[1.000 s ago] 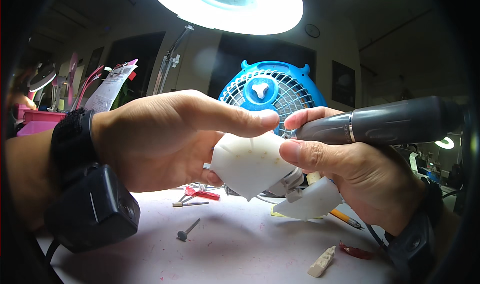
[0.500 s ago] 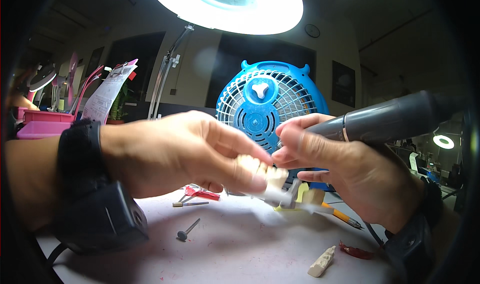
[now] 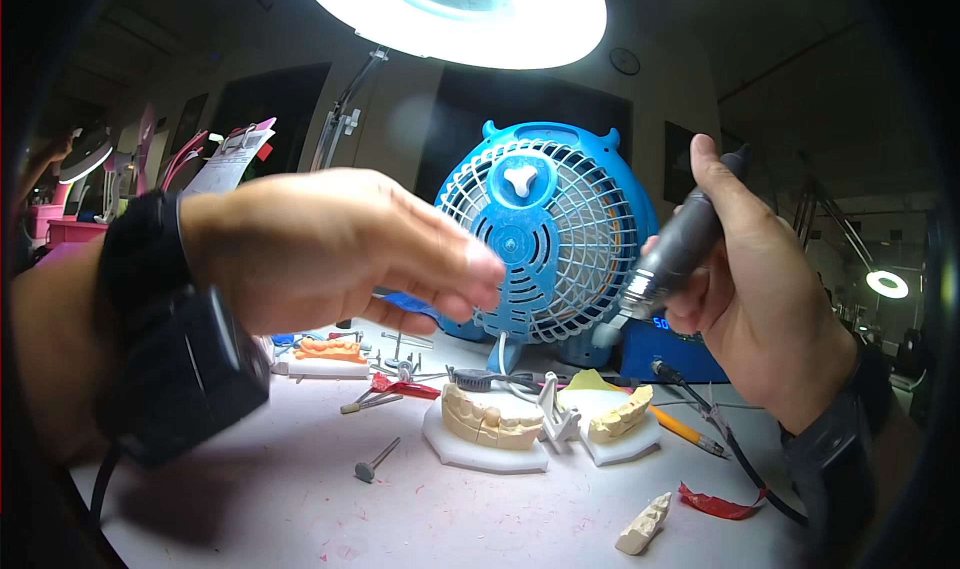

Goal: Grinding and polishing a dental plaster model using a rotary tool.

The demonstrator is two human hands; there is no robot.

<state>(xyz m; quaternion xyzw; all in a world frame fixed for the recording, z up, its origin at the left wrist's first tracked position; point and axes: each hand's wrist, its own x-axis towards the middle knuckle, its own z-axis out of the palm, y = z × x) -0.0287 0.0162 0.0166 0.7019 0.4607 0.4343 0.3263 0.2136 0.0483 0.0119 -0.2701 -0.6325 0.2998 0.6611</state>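
Note:
My left hand (image 3: 330,254) hangs above the table, slightly blurred, its fingers stretched out with nothing visible in them. A dark grey rotary handpiece (image 3: 688,237) is gripped in my right hand (image 3: 765,299), its metal tip slanting down and left in front of the fan. Below and between my hands, a dental model lies opened out on the table: a cream tooth arch (image 3: 488,419) on a white base at left, a smaller cream arch (image 3: 622,416) on another white base at right. A white plastic hinge (image 3: 557,414) joins them.
A blue fan (image 3: 515,234) stands behind, under a bright ring lamp (image 3: 455,29). Around lie a grey wheel bur (image 3: 375,461), a loose cream model piece (image 3: 643,524), red scraps (image 3: 720,503), a yellow pencil (image 3: 688,433) and an orange model (image 3: 330,351). A cable (image 3: 745,454) runs near my right wrist.
The dental model has left my left hand and now lies on the table. My left hand has risen slightly leftward. My right hand has tilted the handpiece from nearly level to tip down.

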